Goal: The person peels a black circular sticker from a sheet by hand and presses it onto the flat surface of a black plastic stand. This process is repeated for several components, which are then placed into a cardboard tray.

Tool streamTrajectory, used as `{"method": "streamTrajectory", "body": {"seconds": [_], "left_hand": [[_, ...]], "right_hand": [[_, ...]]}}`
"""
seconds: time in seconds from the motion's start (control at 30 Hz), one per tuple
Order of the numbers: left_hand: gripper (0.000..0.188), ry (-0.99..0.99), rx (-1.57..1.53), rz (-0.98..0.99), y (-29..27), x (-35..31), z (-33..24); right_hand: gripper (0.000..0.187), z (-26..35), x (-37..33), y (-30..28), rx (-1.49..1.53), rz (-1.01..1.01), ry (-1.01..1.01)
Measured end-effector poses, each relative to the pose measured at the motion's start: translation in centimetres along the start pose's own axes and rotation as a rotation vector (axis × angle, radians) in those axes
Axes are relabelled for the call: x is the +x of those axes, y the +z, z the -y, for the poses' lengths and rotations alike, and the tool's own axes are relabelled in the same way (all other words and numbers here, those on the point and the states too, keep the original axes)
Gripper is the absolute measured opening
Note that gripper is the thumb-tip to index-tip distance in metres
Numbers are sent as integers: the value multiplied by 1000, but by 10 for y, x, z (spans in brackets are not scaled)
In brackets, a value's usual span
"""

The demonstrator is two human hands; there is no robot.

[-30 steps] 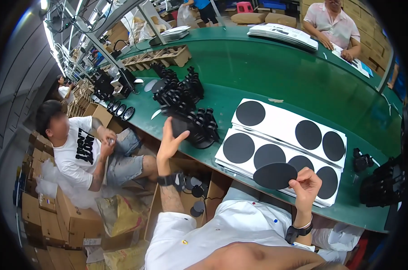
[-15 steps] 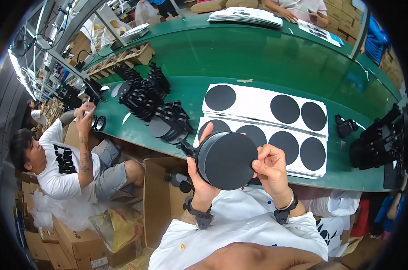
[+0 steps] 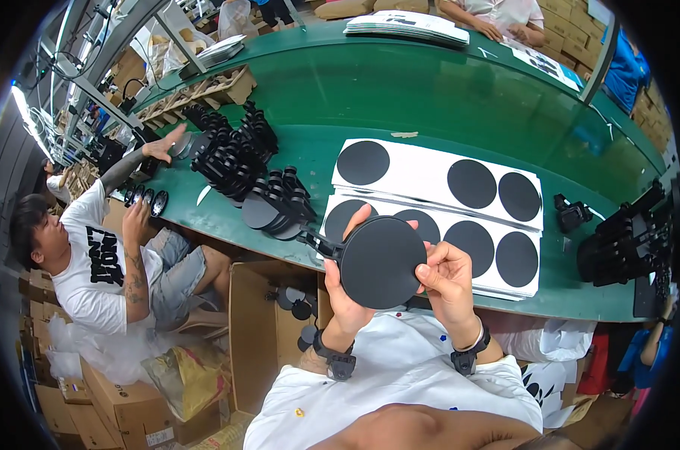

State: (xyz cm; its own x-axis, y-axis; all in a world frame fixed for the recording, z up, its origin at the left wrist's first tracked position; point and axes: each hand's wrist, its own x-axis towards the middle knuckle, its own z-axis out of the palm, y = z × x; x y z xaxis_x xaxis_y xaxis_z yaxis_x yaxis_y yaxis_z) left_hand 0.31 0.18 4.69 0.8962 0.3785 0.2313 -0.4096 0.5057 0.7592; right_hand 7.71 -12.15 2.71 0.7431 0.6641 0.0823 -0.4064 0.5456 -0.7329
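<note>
At the far left a seated person in a white printed T-shirt (image 3: 92, 262) reaches one arm up to the green desk (image 3: 430, 97); beside that arm a crowd of black round plastic pieces with short stems (image 3: 242, 161) stands heaped on the desk, seemingly the stock not yet handled, though I cannot tell finished from unfinished among them; below the desk edge an open brown cardboard box (image 3: 269, 330) holds a few more black parts. Toward the middle, the left hand (image 3: 347, 289) is closed around the back of a black round flat disc on a short black stem (image 3: 381, 262), thumb up along its left rim, held in the air just above the desk's near edge; the right hand (image 3: 449, 281) pinches the disc's right rim between fingers and thumb, so both grips are shut on it. Behind the disc lie white backing sheets bearing black round stickers (image 3: 460, 202); on the nearer sheet four circles show, the rest hidden by the disc. The disc's face looks evenly black, so its sticker appears already on and being pressed down; many circles are left. At the right rim another cluster of black parts (image 3: 625, 240) sits on the desk.
</note>
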Motion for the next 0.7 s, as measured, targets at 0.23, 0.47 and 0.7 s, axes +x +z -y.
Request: {"method": "streamTrajectory", "body": {"seconds": [0.23, 0.47, 0.7], "left_hand": [[87, 69, -74, 103, -4, 4, 6], [91, 15, -109, 81, -6, 4, 5], [94, -18, -129, 115, -8, 2, 5]], "right_hand": [[11, -1, 1, -1, -62, -6, -39], [11, -2, 2, -4, 58, 29, -8], [10, -3, 1, -4, 43, 22, -8]]}}
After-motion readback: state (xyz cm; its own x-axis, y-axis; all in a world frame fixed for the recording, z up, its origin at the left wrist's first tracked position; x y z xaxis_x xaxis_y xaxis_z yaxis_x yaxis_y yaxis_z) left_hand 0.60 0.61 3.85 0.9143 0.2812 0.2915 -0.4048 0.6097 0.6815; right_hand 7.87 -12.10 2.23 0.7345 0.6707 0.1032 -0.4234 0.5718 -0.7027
